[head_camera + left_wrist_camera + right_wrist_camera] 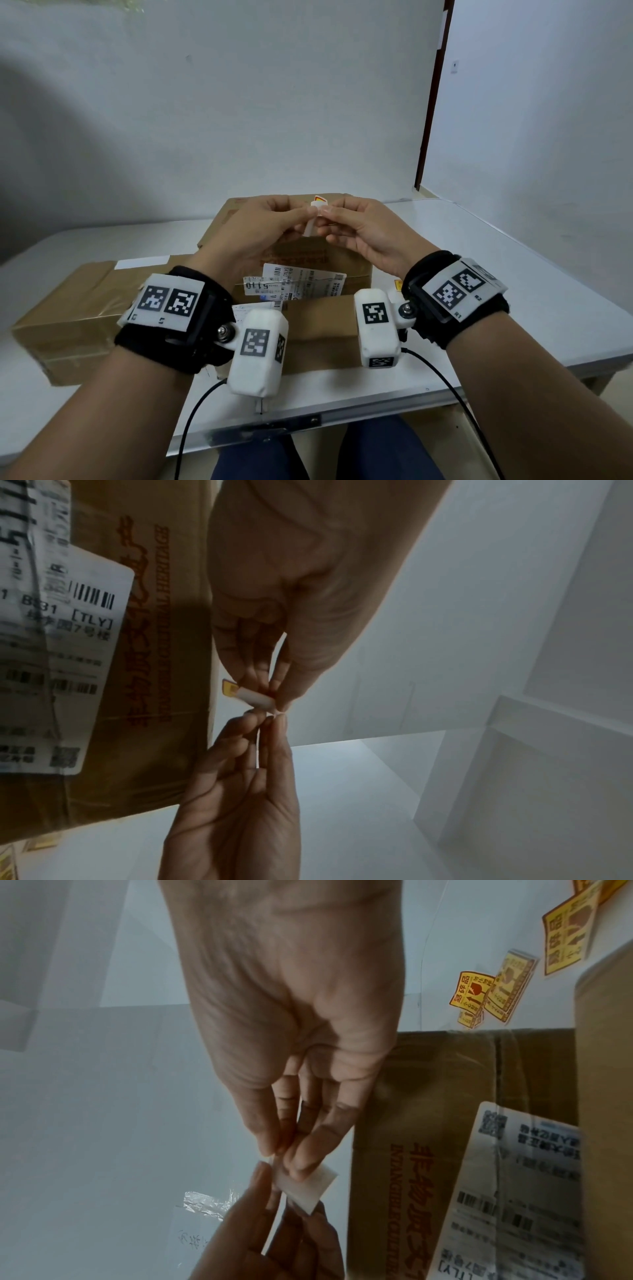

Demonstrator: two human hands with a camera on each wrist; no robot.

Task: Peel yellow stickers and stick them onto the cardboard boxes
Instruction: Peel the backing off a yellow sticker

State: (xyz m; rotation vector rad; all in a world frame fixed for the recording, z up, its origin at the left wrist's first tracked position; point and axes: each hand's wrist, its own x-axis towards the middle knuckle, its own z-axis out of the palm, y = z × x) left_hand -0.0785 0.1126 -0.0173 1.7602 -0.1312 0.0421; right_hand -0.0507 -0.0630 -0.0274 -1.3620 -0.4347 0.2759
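A small yellow sticker [315, 209] on white backing paper is held in the air above the cardboard boxes. My left hand [303, 215] pinches its left side and my right hand [324, 215] pinches its right edge, fingertips almost touching. In the left wrist view the sticker [255, 696] shows a yellow corner behind my left hand [274, 696], and my right hand [270, 719] meets it from below. The right wrist view shows the white back of the sticker [304, 1185] under my right hand [286, 1158]. Whether the sticker has parted from its backing is hidden.
A large cardboard box [346, 260] with shipping labels lies under the hands. A taped flat box [78, 308] sits at the left and a smaller box [318, 329] in front. Several loose yellow stickers [479, 993] lie on the white table [513, 274] to the right.
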